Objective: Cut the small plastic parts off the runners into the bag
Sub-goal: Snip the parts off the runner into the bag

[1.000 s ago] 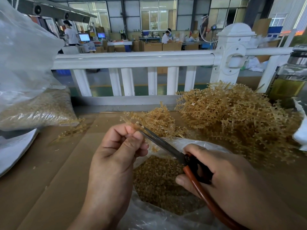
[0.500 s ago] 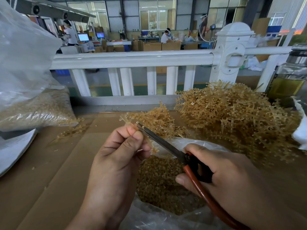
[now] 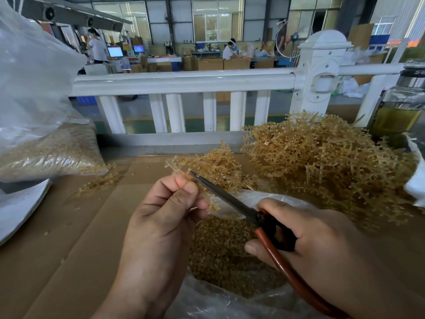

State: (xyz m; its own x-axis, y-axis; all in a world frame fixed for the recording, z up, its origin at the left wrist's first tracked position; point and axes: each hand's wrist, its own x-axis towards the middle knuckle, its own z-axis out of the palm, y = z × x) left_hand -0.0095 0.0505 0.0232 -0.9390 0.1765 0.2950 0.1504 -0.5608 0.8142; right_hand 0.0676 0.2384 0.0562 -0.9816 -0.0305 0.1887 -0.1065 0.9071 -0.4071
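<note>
Left hand (image 3: 161,217) pinches runner (image 3: 212,206) above bag (image 3: 230,302). Right hand (image 3: 322,245) grips scissors (image 3: 230,199), blade tips at runner. Cut parts (image 3: 220,249) lie inside bag, on cardboard surface (image 3: 80,226). Runner pile (image 3: 333,162) right, jar (image 3: 400,111) behind it. Filled sack (image 3: 50,150) left. White railing (image 3: 184,80) beyond.

Matt brown cardboard worktop (image 3: 69,249); translucent amber plastic runners (image 3: 333,171); dull grey steel scissor blades (image 3: 225,196) with glossy red-brown rubbery handles (image 3: 282,270); crinkly clear plastic bag (image 3: 207,298).
</note>
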